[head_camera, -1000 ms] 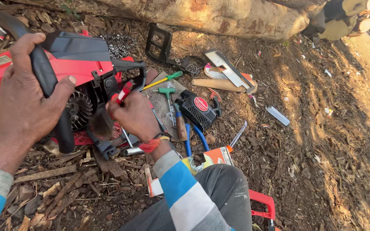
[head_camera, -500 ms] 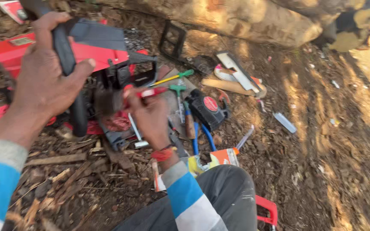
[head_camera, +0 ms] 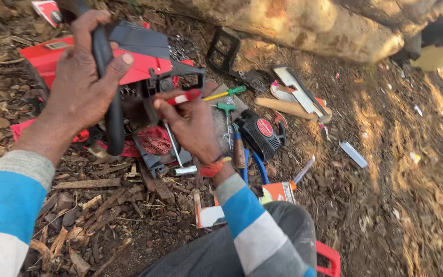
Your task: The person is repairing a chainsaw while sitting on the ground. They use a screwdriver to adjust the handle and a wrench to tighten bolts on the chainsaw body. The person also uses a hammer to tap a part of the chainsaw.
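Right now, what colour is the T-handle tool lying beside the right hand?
Green: the T-handle tool has a green handle on a metal shaft, seen in the head view.

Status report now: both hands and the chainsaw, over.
Left hand gripping black handle of chainsaw. Right hand holds red tool at the engine. Loose tools beside.

Log at top; wooden-handled tool, green T-wrench, black cover on chip-strewn ground.

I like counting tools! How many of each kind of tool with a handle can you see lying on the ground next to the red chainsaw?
Screwdrivers with a yellow shaft and green handle: 1
Green T-handle wrenches: 1
Wooden-handled tools: 1
Blue-handled pliers: 1
Total: 4
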